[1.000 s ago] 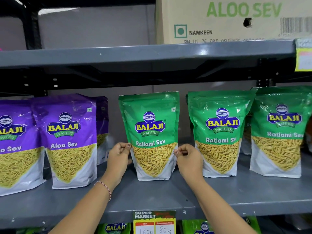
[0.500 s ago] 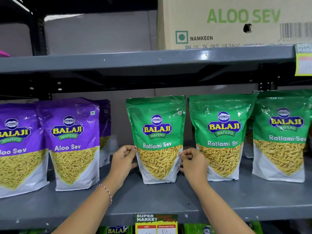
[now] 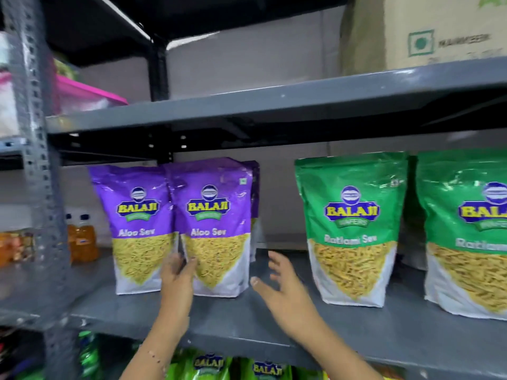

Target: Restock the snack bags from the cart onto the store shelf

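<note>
On the grey shelf (image 3: pixel 247 322) stand two purple Aloo Sev bags side by side, the left bag (image 3: pixel 137 229) and the right bag (image 3: pixel 216 229), with another purple bag partly hidden behind. My left hand (image 3: pixel 177 278) touches the lower left edge of the right purple bag, fingers at the seam between the two. My right hand (image 3: pixel 279 283) hovers open just right of that bag, holding nothing. Two green Ratlami Sev bags (image 3: pixel 354 231) (image 3: pixel 469 237) stand upright further right.
A perforated grey upright post (image 3: pixel 35 160) rises at the left. Orange bottles (image 3: pixel 82 239) stand behind it. A cardboard carton (image 3: pixel 428 31) and a pink-lidded box (image 3: pixel 82 94) sit on the shelf above. More green bags (image 3: pixel 208 366) fill the shelf below.
Both hands let go of the green Ratlami Sev bag and moved left to the purple Aloo Sev bags. The view swung left; the right hand opened.
</note>
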The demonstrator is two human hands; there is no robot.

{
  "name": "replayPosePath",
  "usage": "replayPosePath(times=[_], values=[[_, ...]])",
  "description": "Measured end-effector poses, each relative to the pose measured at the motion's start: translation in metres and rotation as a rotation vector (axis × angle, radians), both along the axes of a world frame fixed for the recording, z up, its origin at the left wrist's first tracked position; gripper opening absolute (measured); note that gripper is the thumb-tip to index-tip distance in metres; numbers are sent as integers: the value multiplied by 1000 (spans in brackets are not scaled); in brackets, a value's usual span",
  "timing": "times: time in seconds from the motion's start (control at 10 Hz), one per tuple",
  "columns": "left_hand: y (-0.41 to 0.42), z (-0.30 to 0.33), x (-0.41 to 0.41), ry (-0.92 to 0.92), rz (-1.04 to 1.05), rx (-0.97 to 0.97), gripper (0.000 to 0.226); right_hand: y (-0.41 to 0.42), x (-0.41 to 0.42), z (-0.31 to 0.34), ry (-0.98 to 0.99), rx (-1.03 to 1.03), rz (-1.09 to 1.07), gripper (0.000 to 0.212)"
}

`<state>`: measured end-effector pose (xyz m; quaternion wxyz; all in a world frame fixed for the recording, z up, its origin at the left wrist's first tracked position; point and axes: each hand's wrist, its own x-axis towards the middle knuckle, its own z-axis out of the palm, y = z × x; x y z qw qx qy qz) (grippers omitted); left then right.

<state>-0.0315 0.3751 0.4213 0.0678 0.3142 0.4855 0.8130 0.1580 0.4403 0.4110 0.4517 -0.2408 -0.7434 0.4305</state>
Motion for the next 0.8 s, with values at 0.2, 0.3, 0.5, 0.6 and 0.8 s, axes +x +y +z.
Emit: replayPosePath(times=[0.2, 0.3, 0.5, 0.6, 0.8], values=[[3, -14, -12, 144, -122, -241, 34, 23, -65, -16, -52, -133, 110, 85], [5, -15, -15, 147, -145, -255, 37, 20, -65, -15, -32, -81, 128, 89], [4, -13, -6, 180, -197, -233, 39, 18, -59, -9, -103, -121, 29, 97], [5, -13, -8, 204, -159, -266, 35, 19, -59, -8, -124, -130, -7, 88], [0, -6, -1, 215, -108, -313, 41, 3, -50, 4, -126, -148, -12, 87]])
